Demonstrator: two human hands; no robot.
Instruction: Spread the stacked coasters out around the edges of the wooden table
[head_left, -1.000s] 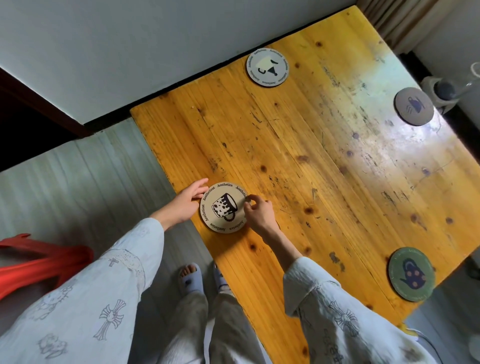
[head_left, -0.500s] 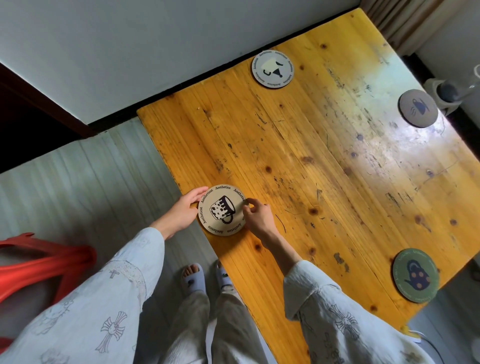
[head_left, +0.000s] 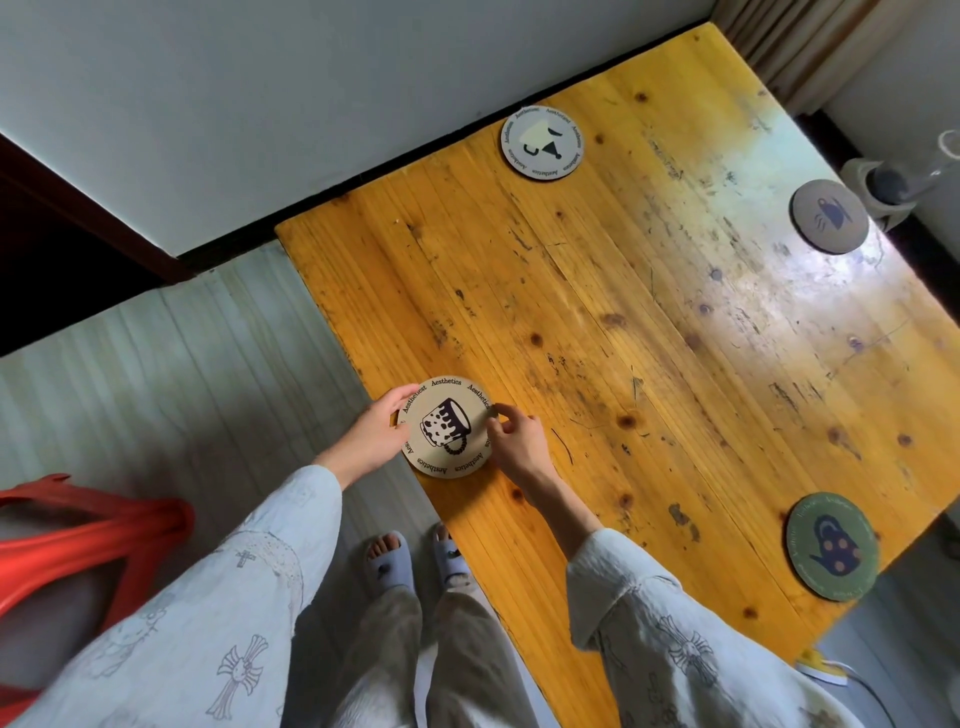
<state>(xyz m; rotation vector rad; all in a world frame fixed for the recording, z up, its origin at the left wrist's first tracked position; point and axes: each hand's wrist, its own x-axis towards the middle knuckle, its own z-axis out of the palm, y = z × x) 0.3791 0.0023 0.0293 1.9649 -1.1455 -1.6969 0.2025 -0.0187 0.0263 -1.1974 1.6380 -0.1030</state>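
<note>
A beige coaster with a spotted mug print (head_left: 448, 426) lies flat at the near left edge of the wooden table (head_left: 597, 322). My left hand (head_left: 371, 439) holds its left rim from off the table's side. The fingertips of my right hand (head_left: 519, 444) pinch its right rim. Three more coasters lie singly by other edges: a pale grey one (head_left: 542, 142) at the far side by the wall, a dark grey one (head_left: 829, 216) at the right side, and a green one with a teapot print (head_left: 831, 545) at the near right corner.
A red plastic seat (head_left: 88, 535) stands on the floor to my left. My feet in slippers (head_left: 389, 561) are beside the table's left edge. A white appliance (head_left: 883, 192) sits just past the right edge. The wall (head_left: 311, 104) runs along the far side.
Both hands stay on the beige coaster's rim and it has barely shifted on the table. My left fingers have closed in against its edge.
</note>
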